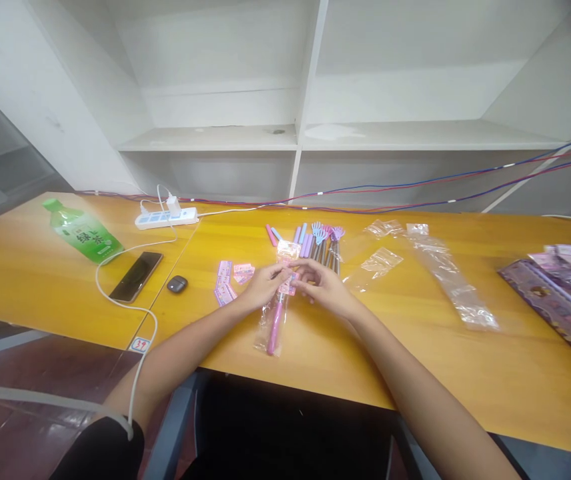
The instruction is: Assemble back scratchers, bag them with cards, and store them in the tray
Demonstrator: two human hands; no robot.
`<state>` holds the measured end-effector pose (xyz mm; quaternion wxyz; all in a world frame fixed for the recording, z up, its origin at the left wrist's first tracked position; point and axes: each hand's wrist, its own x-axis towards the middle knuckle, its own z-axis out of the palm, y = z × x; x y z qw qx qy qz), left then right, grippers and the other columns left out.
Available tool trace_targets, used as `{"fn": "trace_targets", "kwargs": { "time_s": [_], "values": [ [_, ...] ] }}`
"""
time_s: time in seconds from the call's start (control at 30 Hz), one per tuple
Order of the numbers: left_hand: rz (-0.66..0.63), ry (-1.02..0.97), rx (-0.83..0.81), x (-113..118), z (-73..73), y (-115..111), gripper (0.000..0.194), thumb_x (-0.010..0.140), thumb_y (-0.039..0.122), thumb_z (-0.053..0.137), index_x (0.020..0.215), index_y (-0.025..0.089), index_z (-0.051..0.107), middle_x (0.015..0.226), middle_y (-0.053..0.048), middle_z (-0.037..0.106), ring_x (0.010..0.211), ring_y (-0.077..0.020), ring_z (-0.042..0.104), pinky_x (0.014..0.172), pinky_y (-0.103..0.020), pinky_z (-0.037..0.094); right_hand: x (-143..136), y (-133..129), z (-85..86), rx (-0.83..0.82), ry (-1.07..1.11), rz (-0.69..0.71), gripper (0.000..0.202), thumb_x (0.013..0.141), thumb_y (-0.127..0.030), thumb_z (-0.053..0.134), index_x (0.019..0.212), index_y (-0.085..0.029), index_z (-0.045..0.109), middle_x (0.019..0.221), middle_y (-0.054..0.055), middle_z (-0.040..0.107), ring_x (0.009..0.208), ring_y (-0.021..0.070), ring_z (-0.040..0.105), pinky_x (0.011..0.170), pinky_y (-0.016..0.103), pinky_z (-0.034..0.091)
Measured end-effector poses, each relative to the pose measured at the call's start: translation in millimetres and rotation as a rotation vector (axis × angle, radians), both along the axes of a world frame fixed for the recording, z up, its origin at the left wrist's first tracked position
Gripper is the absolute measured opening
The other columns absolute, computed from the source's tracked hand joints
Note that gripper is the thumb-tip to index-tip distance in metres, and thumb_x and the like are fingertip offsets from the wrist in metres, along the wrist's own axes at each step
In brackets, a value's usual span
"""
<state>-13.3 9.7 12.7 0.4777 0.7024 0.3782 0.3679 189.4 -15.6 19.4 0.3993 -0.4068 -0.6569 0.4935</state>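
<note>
Between my hands lies a clear plastic bag (261, 337) with a back scratcher inside, its pink handle (275, 327) pointing toward me. A small pink printed card (286, 287) is at the bag's upper part, partly hidden by my fingers. My left hand (267, 283) pinches the bag from the left. From the right, my right hand (323, 285) has its fingers closed on the bag and card. Just beyond are several back scratcher heads (320, 235) shaped like little hands on dark rods, beside purple, blue and pink handles (307, 245). Printed cards (224, 283) lie left of my left hand.
Empty-looking clear bags (378, 267) and a long plastic sleeve (453, 280) lie to the right, near a purple printed box (550, 300). At left are a green tea bottle (85, 230), phone (137, 277), earbud case (177, 285), power strip (165, 217) and a trailing white cable (153, 313).
</note>
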Motion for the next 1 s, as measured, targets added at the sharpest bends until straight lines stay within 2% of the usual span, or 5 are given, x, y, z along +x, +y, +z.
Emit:
{"fn": "trace_targets", "kwargs": {
  "time_s": [0.17, 0.37, 0.57, 0.7, 1.0],
  "values": [
    [0.061, -0.076, 0.035, -1.3, 3.6, -1.2, 0.046, 0.102, 0.055, 0.052, 0.129, 0.022, 0.068, 0.119, -0.007, 0.072, 0.113, -0.0240, 0.064, 0.103, -0.035, 0.047, 3.8, 0.5, 5.4, -0.019, 0.031, -0.083, 0.036, 0.091, -0.041, 0.067, 0.123, -0.024, 0.064, 0.082, 0.000, 0.065, 0.061, 0.0149, 0.059, 0.054, 0.029, 0.052],
    [0.097, -0.094, -0.154, -2.8, 2.4, -4.1, 0.074, 0.095, 0.056, 0.065, 0.157, 0.022, 0.042, 0.075, 0.003, 0.066, 0.063, -0.0150, 0.058, 0.067, -0.027, 0.046, 3.4, 4.8, 1.0, 0.083, 0.155, -0.208, 0.026, 0.091, -0.043, 0.068, 0.094, -0.026, 0.049, 0.085, -0.002, 0.062, 0.067, 0.0155, 0.062, 0.064, 0.033, 0.056],
    [0.045, -0.141, -0.176, -0.7, 0.9, -3.4, 0.042, 0.094, 0.049, 0.065, 0.123, 0.018, 0.065, 0.090, -0.004, 0.074, 0.071, -0.0162, 0.066, 0.069, -0.027, 0.049, 0.6, 1.6, -1.2, 0.496, -0.155, -0.299, 0.022, 0.095, -0.045, 0.070, 0.105, -0.026, 0.064, 0.100, 0.008, 0.073, 0.086, 0.0231, 0.068, 0.077, 0.039, 0.055],
    [0.100, -0.184, -0.141, 1.4, 4.5, -2.6, 0.023, 0.093, 0.036, 0.062, 0.106, 0.018, 0.069, 0.102, -0.005, 0.076, 0.089, -0.0190, 0.070, 0.082, -0.029, 0.052, 3.2, 0.8, -0.9, 0.761, -0.282, -0.234, 0.010, 0.097, -0.035, 0.067, 0.091, -0.028, 0.070, 0.094, 0.009, 0.075, 0.090, 0.0259, 0.070, 0.084, 0.045, 0.056],
    [0.067, -0.274, -0.132, 3.6, -1.0, 2.6, 0.033, 0.087, 0.025, 0.062, 0.119, 0.018, 0.069, 0.122, -0.008, 0.075, 0.119, -0.0243, 0.068, 0.104, -0.034, 0.049, 4.0, 5.7, -7.3, 0.832, -0.345, -0.252, 0.016, 0.100, -0.030, 0.061, 0.086, -0.027, 0.067, 0.097, 0.009, 0.074, 0.092, 0.0239, 0.069, 0.083, 0.042, 0.056]
  ]
}}
